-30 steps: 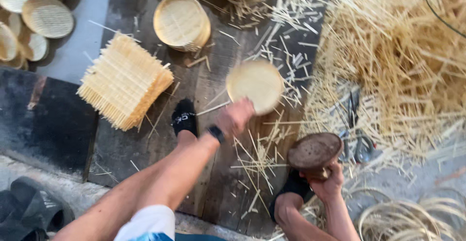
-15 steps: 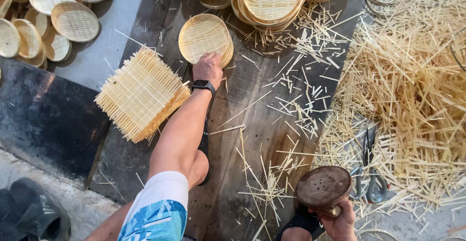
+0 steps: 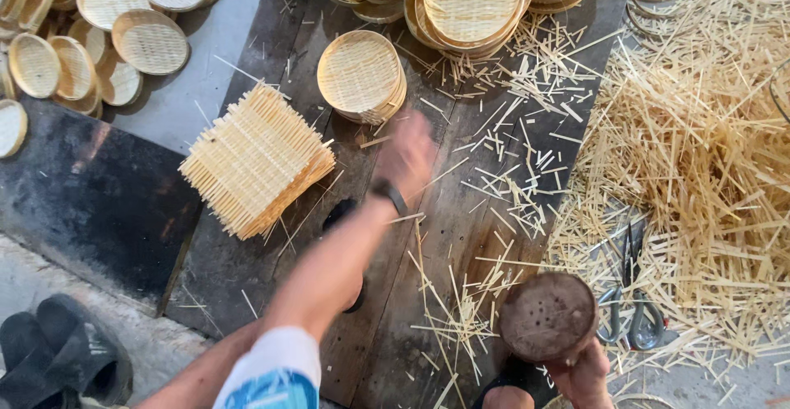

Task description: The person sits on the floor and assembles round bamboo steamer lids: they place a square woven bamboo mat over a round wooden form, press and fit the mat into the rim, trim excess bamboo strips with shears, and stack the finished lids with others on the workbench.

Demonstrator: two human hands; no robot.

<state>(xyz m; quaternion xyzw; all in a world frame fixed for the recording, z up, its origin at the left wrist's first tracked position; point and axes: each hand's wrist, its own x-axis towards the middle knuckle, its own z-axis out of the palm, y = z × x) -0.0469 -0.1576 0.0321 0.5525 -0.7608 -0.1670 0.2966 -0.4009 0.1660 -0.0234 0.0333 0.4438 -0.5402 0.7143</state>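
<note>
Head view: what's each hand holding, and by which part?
Right hand grips the round brown block from beneath, at its lower edge. Left hand is blurred above the boards near the stack of woven trays; it appears empty.

The round trays (image 3: 360, 74) are woven of pale bamboo strips, matt and finely ribbed, like the square mats (image 3: 257, 160) stacked beside them. Dark, rough, weathered wooden planks (image 3: 247, 248) lie under dry splinters (image 3: 699, 154), and the right hand (image 3: 583, 374) holds a brown, pitted wooden block (image 3: 547, 317) near metal scissors (image 3: 629, 294).
</note>
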